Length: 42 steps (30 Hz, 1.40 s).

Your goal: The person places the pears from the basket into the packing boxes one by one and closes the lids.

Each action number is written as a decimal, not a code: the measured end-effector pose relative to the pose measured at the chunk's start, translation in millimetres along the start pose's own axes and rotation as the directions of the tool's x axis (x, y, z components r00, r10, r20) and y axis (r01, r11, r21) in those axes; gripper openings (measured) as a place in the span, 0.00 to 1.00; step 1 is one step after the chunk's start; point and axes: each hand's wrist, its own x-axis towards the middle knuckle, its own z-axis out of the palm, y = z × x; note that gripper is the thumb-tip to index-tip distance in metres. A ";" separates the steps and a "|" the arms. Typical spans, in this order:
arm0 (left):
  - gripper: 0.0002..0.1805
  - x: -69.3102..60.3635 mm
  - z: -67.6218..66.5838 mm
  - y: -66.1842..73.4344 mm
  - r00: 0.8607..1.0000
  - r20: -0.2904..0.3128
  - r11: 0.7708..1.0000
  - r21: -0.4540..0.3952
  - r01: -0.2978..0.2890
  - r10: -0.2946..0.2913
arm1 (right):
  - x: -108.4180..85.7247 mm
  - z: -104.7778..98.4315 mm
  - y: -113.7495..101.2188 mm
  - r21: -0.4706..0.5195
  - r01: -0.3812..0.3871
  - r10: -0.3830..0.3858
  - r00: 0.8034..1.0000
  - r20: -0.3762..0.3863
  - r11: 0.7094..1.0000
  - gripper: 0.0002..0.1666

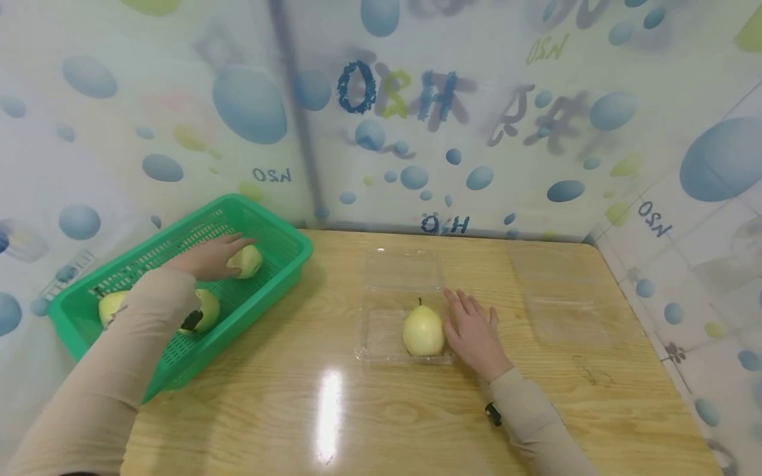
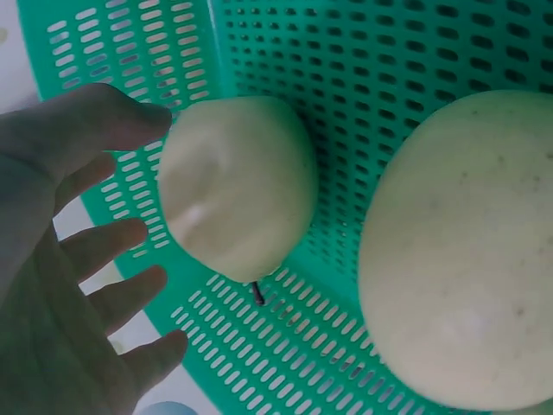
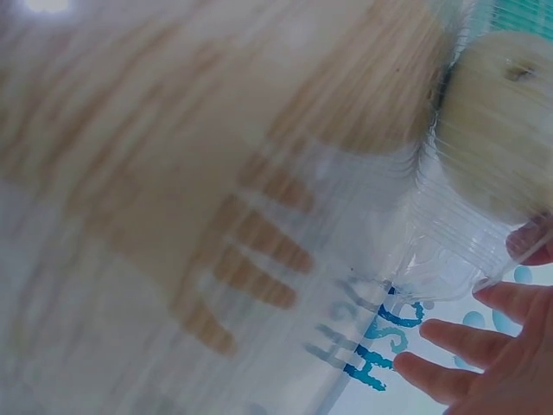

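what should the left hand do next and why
Probably close the left hand around the nearest pear in the green basket: its fingers are spread beside that pear, not wrapped round it. The clear plastic container by the right hand holds just one pear, with room seemingly left beside it.

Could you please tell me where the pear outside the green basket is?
In the head view, that pear sits in the open clear container, right of the green basket, with the right hand beside it.
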 end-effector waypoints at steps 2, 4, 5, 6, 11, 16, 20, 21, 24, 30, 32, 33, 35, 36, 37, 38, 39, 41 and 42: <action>0.36 1.2 1.6 -1.4 1.000 0.008 1.000 -0.014 0.015 -0.015 | -0.1 0.0 0.2 0.000 0.003 -0.003 1.000 -0.006 1.000 0.31; 0.36 3.0 3.1 -2.5 1.000 0.013 0.999 -0.026 0.019 -0.019 | -0.2 0.2 0.5 0.006 0.002 -0.002 1.000 -0.013 1.000 0.31; 0.37 3.9 3.9 -3.2 1.000 0.014 0.999 -0.033 0.021 -0.021 | -0.4 0.6 0.7 0.019 0.000 0.000 1.000 -0.017 1.000 0.31; 0.37 4.7 4.6 -4.0 1.000 0.014 0.999 -0.036 0.022 -0.021 | -0.4 0.9 1.0 0.023 0.001 -0.001 1.000 -0.019 1.000 0.31; 0.39 10.7 9.1 -8.4 0.999 0.002 0.998 -0.044 0.036 -0.036 | -0.8 1.1 0.5 0.023 -0.004 0.004 1.000 -0.020 1.000 0.31; 0.41 17.8 13.8 -13.4 0.998 -0.004 0.997 -0.053 0.063 -0.063 | -0.2 0.2 -0.4 -0.004 -0.005 0.005 1.000 -0.015 1.000 0.31; 0.41 22.8 18.2 -19.3 0.996 0.006 0.995 -0.047 0.085 -0.085 | 0.4 0.5 -0.2 -0.004 -0.011 0.011 1.000 -0.003 1.000 0.31; 0.41 23.7 19.5 -20.5 0.996 0.008 0.995 -0.046 0.090 -0.090 | 0.6 0.6 -0.1 -0.006 -0.013 0.013 1.000 0.000 1.000 0.31; 0.41 25.5 22.6 -21.9 0.993 0.013 0.992 -0.057 0.115 -0.115 | 1.1 0.8 0.2 -0.008 -0.018 0.018 1.000 0.014 1.000 0.32; 0.43 25.7 23.9 -17.6 0.987 0.012 0.985 -0.060 0.163 -0.163 | 0.9 -0.2 -0.6 -0.009 -0.020 0.020 1.000 0.017 1.000 0.32; 0.44 25.5 24.2 -15.9 0.982 0.013 0.980 -0.058 0.189 -0.189 | 1.0 -0.2 -0.6 -0.013 -0.017 0.017 1.000 0.014 1.000 0.32; 0.44 25.3 24.6 -15.1 0.979 0.013 0.977 -0.058 0.204 -0.203 | 1.0 0.0 -0.6 -0.014 -0.016 0.016 1.000 0.013 1.000 0.32; 0.45 25.2 26.1 -14.8 0.974 0.016 0.972 -0.066 0.224 -0.224 | 1.2 0.6 -0.2 -0.016 -0.014 0.014 1.000 0.014 1.000 0.32; 0.45 25.2 27.1 -15.2 0.973 0.016 0.970 -0.069 0.232 -0.231 | 1.3 1.0 0.1 -0.017 -0.013 0.013 1.000 0.014 1.000 0.32; 0.45 25.3 28.2 -15.8 0.971 0.018 0.968 -0.073 0.238 -0.238 | 1.3 1.3 0.3 -0.016 -0.013 0.013 1.000 0.015 1.000 0.32; 0.45 25.4 29.3 -16.4 0.970 0.019 0.967 -0.079 0.242 -0.242 | 1.1 1.4 0.6 -0.015 -0.013 0.013 1.000 0.015 1.000 0.32; 0.44 25.8 30.7 -17.8 0.971 0.016 0.968 -0.079 0.239 -0.239 | 1.1 1.6 0.8 -0.015 -0.013 0.014 1.000 0.015 1.000 0.32; 0.43 26.7 33.1 -20.2 0.973 0.014 0.969 -0.079 0.233 -0.232 | 0.9 1.8 1.0 -0.011 -0.016 0.016 1.000 0.013 1.000 0.32; 0.42 27.2 34.3 -21.6 0.973 0.011 0.970 -0.078 0.231 -0.230 | 0.8 1.7 1.1 -0.011 -0.017 0.017 1.000 0.011 1.000 0.32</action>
